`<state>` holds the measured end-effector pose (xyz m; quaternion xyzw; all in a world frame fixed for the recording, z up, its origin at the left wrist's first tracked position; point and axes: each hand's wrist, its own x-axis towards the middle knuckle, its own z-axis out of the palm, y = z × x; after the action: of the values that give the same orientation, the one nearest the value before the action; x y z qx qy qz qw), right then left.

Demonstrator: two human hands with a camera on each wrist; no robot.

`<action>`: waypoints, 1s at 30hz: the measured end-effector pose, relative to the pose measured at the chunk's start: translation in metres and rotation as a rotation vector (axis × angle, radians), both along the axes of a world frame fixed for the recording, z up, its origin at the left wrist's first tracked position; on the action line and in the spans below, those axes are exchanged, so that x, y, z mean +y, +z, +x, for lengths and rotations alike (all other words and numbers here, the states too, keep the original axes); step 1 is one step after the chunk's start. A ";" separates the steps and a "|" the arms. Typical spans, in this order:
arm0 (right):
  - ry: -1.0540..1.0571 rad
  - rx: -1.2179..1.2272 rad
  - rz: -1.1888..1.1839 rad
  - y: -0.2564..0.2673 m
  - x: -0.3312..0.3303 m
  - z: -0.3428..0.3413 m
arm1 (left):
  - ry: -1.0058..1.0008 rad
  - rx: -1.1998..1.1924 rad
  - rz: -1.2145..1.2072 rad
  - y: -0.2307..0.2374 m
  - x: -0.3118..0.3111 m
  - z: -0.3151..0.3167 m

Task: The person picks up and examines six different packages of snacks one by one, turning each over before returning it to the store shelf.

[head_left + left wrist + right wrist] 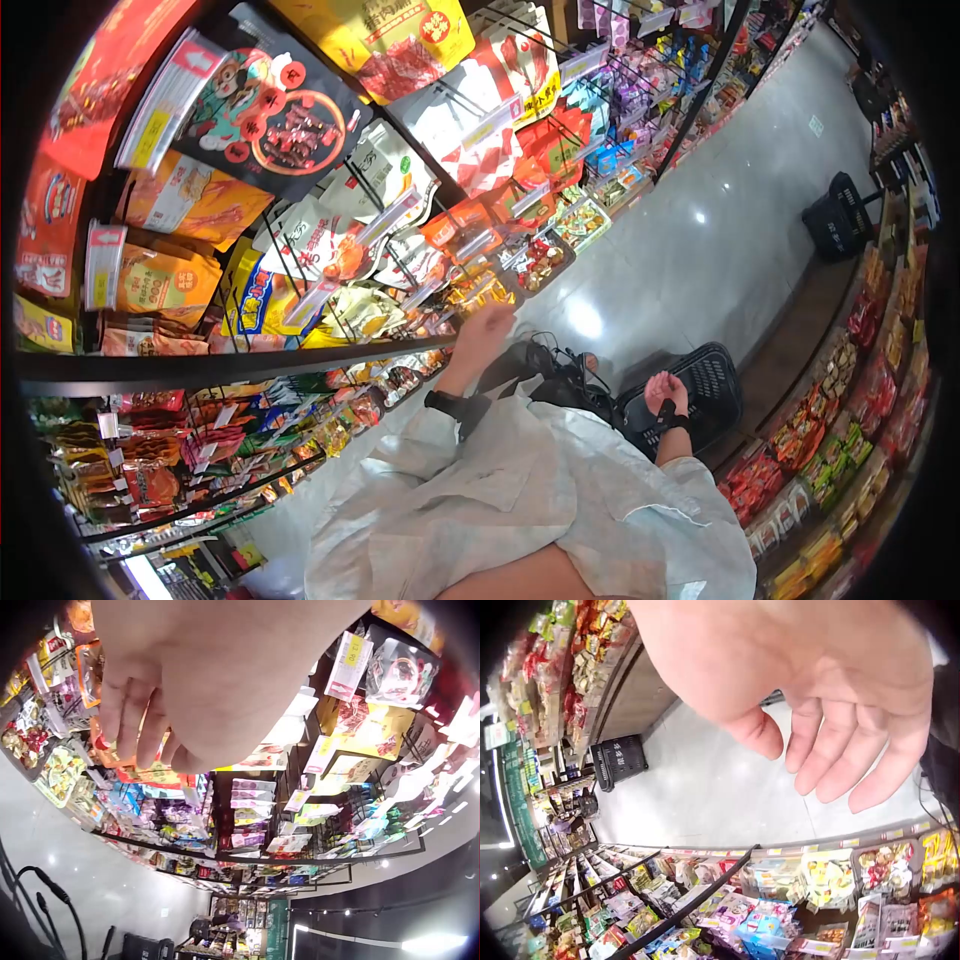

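My left hand (483, 335) is at the lower edge of the snack shelf, close by a bin of gold-wrapped snacks (482, 292). In the left wrist view its loosely bent fingers (129, 724) overlap orange packets (146, 776), and nothing shows in its grasp. A bin of red and gold wrapped sweets (537, 262) stands just beyond. My right hand (665, 390) hangs over a black shopping basket (722, 385) in the head view. Seen from the right wrist, its fingers (840, 769) curl loosely with bare floor behind them and hold nothing.
Hanging snack bags (290, 125) fill the racks on the left. Bagged goods (800, 435) line the right shelf. Another black basket (838, 218) stands farther along the grey aisle floor (690, 220). Black cables (56, 892) hang near my body.
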<state>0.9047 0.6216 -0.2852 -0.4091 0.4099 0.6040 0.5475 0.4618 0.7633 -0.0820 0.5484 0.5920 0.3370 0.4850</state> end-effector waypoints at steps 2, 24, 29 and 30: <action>0.002 0.059 -0.014 -0.013 0.019 -0.008 | 0.100 -0.083 0.132 0.000 0.028 0.000; 0.865 -0.724 0.501 0.103 0.366 0.023 | 0.622 -0.186 0.356 0.042 0.236 0.003; 1.150 -0.862 0.772 0.180 0.442 -0.016 | 0.937 0.182 0.599 0.046 0.238 0.034; 1.181 -0.867 0.824 0.187 0.450 -0.022 | 0.987 0.093 0.629 0.053 0.239 0.042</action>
<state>0.8831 1.0715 -0.0980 -0.5197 -0.3713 0.6822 0.3560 0.5036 1.0018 -0.0292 0.3397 0.6694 0.6581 0.0579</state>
